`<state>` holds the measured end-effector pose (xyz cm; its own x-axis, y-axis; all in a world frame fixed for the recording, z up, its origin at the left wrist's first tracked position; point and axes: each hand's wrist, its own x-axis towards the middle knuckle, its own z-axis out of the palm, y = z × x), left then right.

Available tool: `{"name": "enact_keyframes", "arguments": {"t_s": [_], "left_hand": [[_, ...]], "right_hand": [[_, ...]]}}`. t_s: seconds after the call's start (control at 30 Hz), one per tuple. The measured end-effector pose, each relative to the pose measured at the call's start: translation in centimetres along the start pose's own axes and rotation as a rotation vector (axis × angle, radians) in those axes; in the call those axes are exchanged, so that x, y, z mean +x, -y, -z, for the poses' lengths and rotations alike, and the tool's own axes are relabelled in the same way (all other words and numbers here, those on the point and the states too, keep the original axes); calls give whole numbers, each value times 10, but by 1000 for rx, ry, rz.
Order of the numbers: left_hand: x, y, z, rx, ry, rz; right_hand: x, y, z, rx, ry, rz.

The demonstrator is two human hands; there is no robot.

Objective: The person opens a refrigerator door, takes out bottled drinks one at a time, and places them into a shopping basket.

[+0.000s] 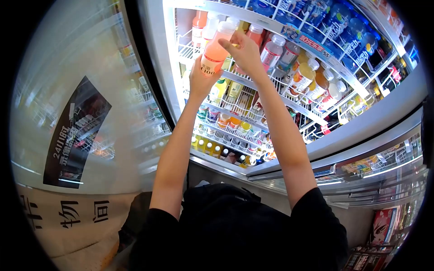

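Observation:
My left hand [205, 77] is closed around the lower part of a pink drink bottle [216, 50]. The bottle is tilted slightly, its pale cap [226, 28] uppermost, and "100" shows on its label. Beside the bottle's shoulder is my right hand [244, 52], thumb and fingers apart; whether it touches the bottle I cannot tell. Both arms reach into a lit drinks fridge. Behind the hands, another pink-orange bottle [199, 28] stands on the wire shelf at left, and a clear-capped bottle with a pink label [272, 53] stands to the right.
An open glass door [104, 149] with a dark sticker is at my left. Blue bottles [337, 27] fill the upper rack, above a price strip [312, 45]. Orange-labelled bottles [304, 76] stand at right. Lower wire shelves hold cups [224, 119] and yellow bottles [209, 147].

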<state>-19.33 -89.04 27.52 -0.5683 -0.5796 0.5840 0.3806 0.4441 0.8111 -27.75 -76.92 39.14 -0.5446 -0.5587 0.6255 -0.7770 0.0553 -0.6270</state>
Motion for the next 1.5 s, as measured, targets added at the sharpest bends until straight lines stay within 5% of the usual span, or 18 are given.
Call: {"name": "enact_keyframes", "arguments": {"t_s": [0.13, 0.33, 0.53, 0.6, 1.13, 1.5], "left_hand": [[-41, -20, -23, -173, 82, 144], [-113, -64, -54, -444, 187, 358], [-165, -80, -91, -568, 359, 425], [-178, -84, -104, -942, 375, 499], [-311, -142, -192, -982, 408, 500], [-393, -210, -254, -980, 831, 648]], "right_hand": [[-47, -28, 19, 104, 109, -125], [-151, -44, 45, 669, 228, -312], [-230, -49, 82, 711, 76, -356], [-250, -41, 101, 656, -23, -443], [-395, 0, 219, 617, -258, -470], [-516, 32, 310, 580, -513, -474]]}}
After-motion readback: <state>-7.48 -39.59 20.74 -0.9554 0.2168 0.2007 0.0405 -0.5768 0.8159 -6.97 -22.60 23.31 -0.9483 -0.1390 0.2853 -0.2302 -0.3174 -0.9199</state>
